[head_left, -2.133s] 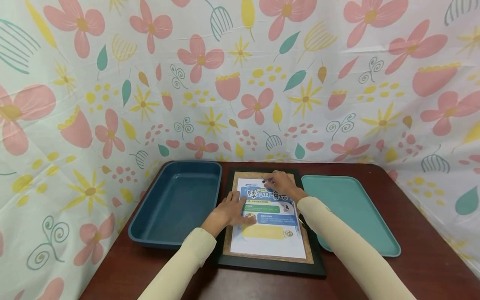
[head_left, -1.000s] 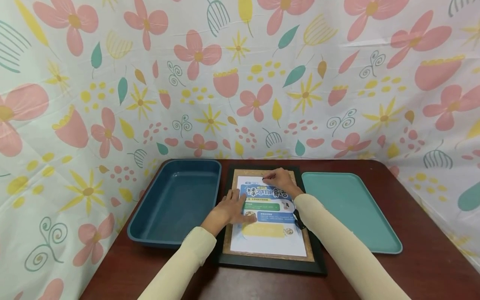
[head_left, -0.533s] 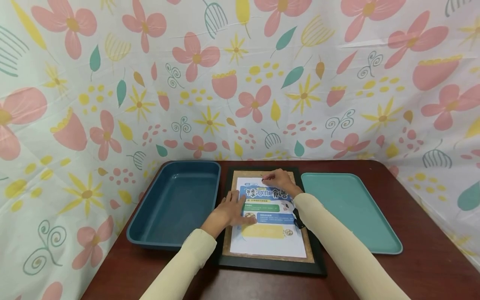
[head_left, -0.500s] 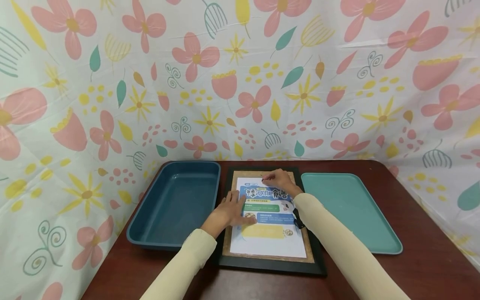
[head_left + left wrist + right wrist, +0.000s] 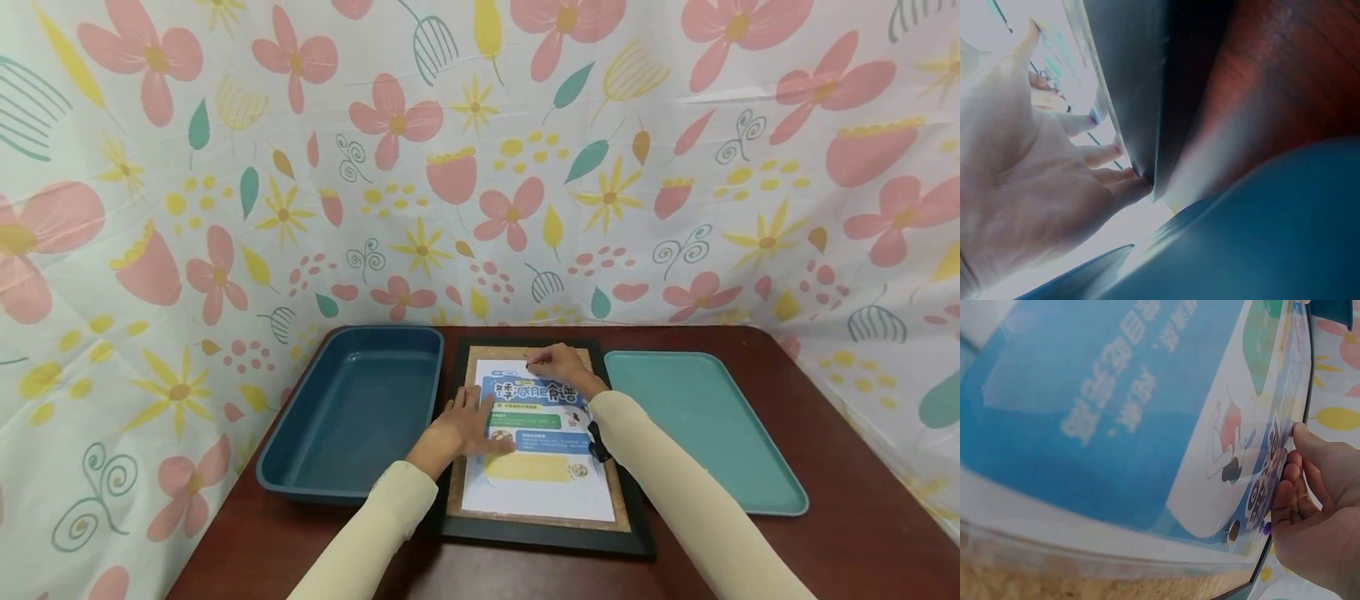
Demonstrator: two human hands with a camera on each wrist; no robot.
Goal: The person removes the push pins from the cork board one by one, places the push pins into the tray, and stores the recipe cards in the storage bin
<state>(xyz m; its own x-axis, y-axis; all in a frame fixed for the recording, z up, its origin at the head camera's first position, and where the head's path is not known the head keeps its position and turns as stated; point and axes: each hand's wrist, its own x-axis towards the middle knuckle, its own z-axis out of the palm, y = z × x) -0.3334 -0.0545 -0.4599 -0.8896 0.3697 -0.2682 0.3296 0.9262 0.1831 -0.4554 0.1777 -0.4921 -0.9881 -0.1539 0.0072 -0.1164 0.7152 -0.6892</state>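
A printed poster with blue, green and yellow blocks lies on a black-framed corkboard. My left hand rests on the poster's left side with its fingers spread. In the left wrist view, several fingertips of the left hand reach the frame's edge. My right hand is at the poster's top, thumb and fingers pinched together. In the right wrist view, a small purple push pin shows at the right hand's thumb tip, mostly covered. Another purple pin and a round metallic piece sit near the poster's corner.
A deep blue tray stands left of the board, close to my left forearm. To the right lies a shallow teal tray, partly under my right sleeve. The dark red table backs onto a floral curtain.
Two seconds ago a small dark pin head showed beside my right fingertips; those fingers now cover it, and the right hand has come slightly down. The left hand stays in place.
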